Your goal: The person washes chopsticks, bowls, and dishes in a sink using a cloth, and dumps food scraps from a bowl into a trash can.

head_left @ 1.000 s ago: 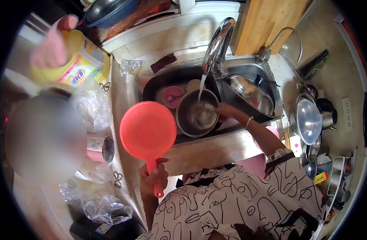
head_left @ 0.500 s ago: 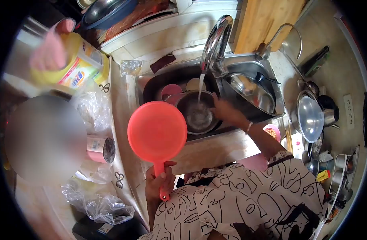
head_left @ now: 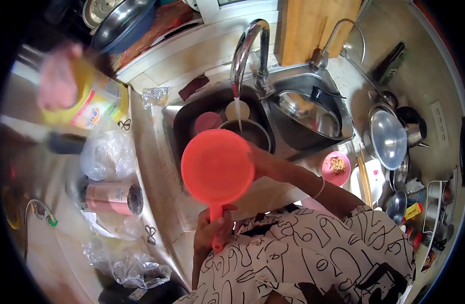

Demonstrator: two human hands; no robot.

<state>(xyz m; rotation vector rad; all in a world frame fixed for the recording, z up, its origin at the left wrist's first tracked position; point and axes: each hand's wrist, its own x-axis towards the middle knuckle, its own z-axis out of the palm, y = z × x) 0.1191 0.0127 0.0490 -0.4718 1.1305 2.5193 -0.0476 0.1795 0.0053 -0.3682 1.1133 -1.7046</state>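
My left hand [head_left: 212,229] is wrapped round the handle of a red plastic ladle [head_left: 217,166], whose round bowl hangs over the sink's front edge. Beside that bowl, on its right, is my right hand [head_left: 265,163]; its fingers are partly hidden behind the ladle, so its grasp is unclear. Water runs from the chrome faucet [head_left: 250,48] into a metal pot [head_left: 260,133] in the left basin [head_left: 179,121]. A pink bowl [head_left: 208,121] and a round beige item [head_left: 237,109] lie behind the pot.
A metal lid [head_left: 308,114] leans in the right basin. Right of the sink are a pink bowl with food [head_left: 336,169], chopsticks [head_left: 365,180] and hanging bowls [head_left: 388,139]. Plastic bags [head_left: 108,154], a pink roll [head_left: 113,197] and a yellow tub [head_left: 90,96] stand left.
The red ladle has moved right in my left hand and now covers part of the pot. My right hand has come back from the pot's rim toward the ladle. The view has shifted.
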